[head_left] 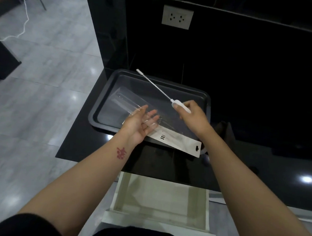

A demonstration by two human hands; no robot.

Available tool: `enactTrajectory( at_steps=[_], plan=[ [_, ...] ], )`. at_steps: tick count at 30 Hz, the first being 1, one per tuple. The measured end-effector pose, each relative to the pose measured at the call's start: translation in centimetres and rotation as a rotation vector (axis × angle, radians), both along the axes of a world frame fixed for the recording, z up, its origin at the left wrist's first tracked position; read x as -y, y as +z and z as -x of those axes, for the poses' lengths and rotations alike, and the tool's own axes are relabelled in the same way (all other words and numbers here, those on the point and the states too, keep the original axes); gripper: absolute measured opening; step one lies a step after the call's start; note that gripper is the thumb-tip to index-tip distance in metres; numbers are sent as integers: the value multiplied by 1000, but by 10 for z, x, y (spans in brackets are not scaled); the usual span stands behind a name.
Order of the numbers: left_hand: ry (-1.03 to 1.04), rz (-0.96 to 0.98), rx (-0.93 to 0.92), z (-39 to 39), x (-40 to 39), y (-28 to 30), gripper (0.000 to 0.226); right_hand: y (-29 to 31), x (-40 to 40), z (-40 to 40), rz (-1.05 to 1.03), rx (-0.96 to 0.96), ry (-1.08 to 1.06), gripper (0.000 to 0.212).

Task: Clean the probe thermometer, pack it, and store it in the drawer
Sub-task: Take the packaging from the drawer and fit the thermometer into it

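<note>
The white probe thermometer is in the air above the dark tray, its thin probe pointing up and to the left. My right hand grips its white handle. My left hand is palm up and holds a clear plastic blister cover, thumb at its edge and fingers showing through the plastic. The cover slants over the tray's left half. A white backing card with a hang hole lies across the tray's front rim. The open pale drawer is below the counter edge, nothing visible inside it.
The tray sits at the left end of a glossy black counter. A wall socket is on the black back wall. To the left is grey tiled floor with a white cable and chair legs.
</note>
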State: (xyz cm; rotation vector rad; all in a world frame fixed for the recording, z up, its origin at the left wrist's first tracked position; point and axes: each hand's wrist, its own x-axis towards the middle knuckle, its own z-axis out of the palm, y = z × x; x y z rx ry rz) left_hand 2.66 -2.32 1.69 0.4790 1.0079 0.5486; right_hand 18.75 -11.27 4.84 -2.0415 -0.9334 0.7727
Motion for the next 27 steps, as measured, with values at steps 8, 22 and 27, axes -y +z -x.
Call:
enactTrajectory(
  at_steps=[8, 22, 27],
  plan=[
    [30, 35, 66, -2, 10, 4, 39, 5, 13, 13, 25, 117, 218, 35],
    [-26, -35, 76, -2, 23, 7, 33, -17, 22, 21, 176, 973, 418, 45],
    [24, -17, 31, -3, 27, 0, 31, -17, 20, 25, 231, 1147, 474, 48]
  ],
)
